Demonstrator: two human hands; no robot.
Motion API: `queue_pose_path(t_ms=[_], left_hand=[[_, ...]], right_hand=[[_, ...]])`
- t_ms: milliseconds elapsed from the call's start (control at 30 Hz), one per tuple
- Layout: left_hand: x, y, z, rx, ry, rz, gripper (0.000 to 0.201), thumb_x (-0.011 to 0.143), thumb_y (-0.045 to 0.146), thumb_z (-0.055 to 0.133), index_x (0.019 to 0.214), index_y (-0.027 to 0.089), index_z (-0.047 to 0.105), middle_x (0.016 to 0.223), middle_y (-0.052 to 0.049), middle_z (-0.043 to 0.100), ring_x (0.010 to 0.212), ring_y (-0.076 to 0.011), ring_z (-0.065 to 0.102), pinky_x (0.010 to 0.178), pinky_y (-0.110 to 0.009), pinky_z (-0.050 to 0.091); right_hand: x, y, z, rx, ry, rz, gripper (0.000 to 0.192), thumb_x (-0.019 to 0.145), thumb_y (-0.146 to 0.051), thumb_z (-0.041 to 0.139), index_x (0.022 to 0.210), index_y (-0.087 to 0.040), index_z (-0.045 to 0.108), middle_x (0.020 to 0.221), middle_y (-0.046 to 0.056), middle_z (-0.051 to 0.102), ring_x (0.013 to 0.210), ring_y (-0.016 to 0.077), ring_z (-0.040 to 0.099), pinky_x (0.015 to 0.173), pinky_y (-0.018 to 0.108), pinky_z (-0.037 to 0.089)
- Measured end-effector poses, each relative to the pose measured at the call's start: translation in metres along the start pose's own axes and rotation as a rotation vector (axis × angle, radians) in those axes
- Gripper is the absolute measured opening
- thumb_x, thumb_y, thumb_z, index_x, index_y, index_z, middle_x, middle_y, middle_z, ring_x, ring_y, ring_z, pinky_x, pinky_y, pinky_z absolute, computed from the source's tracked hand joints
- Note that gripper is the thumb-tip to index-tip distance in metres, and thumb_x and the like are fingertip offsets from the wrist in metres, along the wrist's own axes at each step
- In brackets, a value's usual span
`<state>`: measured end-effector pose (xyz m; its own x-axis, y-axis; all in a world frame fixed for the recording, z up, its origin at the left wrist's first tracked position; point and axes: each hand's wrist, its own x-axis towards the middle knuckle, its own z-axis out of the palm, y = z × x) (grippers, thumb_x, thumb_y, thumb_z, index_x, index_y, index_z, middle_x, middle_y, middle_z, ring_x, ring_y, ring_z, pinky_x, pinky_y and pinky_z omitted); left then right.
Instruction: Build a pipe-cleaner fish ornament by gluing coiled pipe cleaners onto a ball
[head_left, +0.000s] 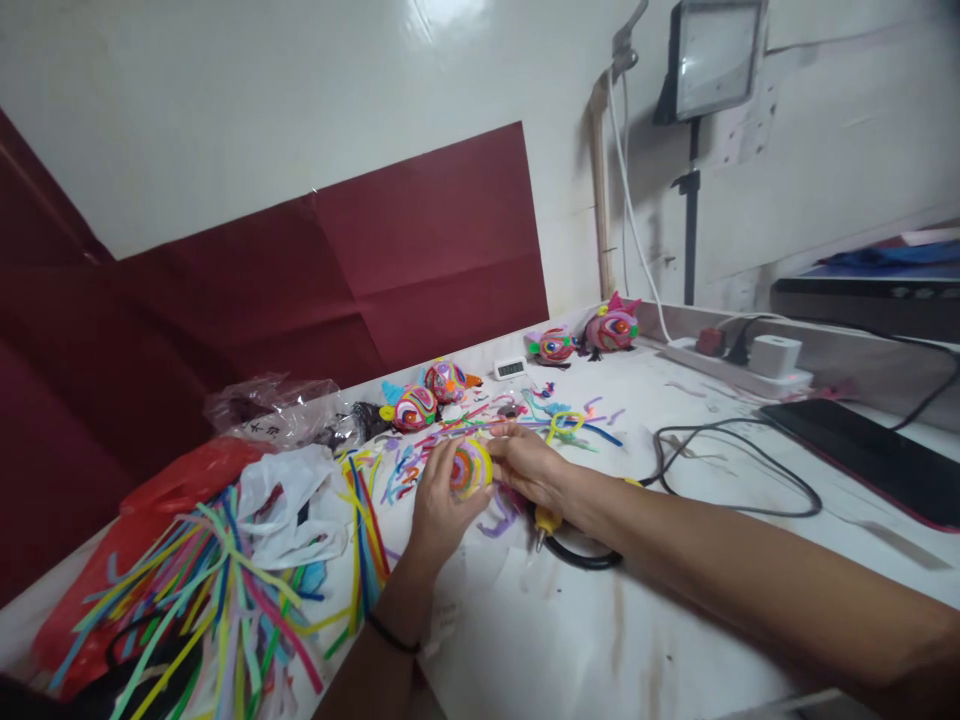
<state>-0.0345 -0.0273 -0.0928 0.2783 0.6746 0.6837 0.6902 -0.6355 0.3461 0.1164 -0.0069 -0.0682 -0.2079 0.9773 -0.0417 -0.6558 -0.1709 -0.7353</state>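
Observation:
Both my hands close around a small round craft piece (469, 467) wound from coloured pipe cleaners, with a yellow outer ring. My left hand (437, 502) cups it from the left, a dark band on that wrist. My right hand (529, 464) grips it from the right, fingers over the top. A glue gun with a yellow tip (545, 524) lies on the white table (570, 640) just under my right wrist, its black cable looping away.
Loose pipe cleaners (225, 600) spill from red and white plastic bags at the left. Finished colourful figures (415, 407) (613, 326) stand farther back, beside a small digital clock (511, 368). A power strip (739, 370), black cables and a dark tablet (870, 455) lie at the right.

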Motion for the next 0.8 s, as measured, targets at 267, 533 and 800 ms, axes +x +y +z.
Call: queue_pose_path(t_ms=[267,533,800], left_hand=[[0.002,-0.004,-0.004,-0.028,0.027,-0.127,0.059,0.072,0.025,0.066,0.127,0.015,0.048,0.127,-0.015,0.054,0.12,-0.0265,0.051,0.102,-0.044,0.041],[0.003,-0.003,-0.011,0.04,0.036,-0.211,0.065,0.07,0.028,0.069,0.13,0.017,0.046,0.129,-0.013,0.053,0.122,-0.0264,0.049,0.104,-0.043,0.038],[-0.003,-0.015,-0.002,0.059,-0.072,-0.27,0.075,0.067,0.028,0.07,0.136,0.02,0.042,0.134,-0.014,0.051,0.126,-0.0294,0.047,0.104,-0.048,0.037]], right_hand=[[-0.004,-0.012,0.002,-0.11,0.024,0.067,0.022,0.084,-0.001,0.054,0.068,-0.015,0.054,0.057,0.0,0.063,0.052,0.01,0.063,0.053,0.02,0.058],[0.0,-0.039,-0.004,-0.203,0.08,0.025,0.022,0.087,0.0,0.05,0.07,-0.014,0.056,0.058,0.003,0.065,0.051,0.011,0.065,0.048,0.018,0.056],[0.0,-0.046,-0.006,-0.249,0.048,0.062,0.021,0.083,0.0,0.055,0.067,-0.014,0.058,0.055,0.003,0.064,0.048,0.0119,0.063,0.04,0.017,0.052]])
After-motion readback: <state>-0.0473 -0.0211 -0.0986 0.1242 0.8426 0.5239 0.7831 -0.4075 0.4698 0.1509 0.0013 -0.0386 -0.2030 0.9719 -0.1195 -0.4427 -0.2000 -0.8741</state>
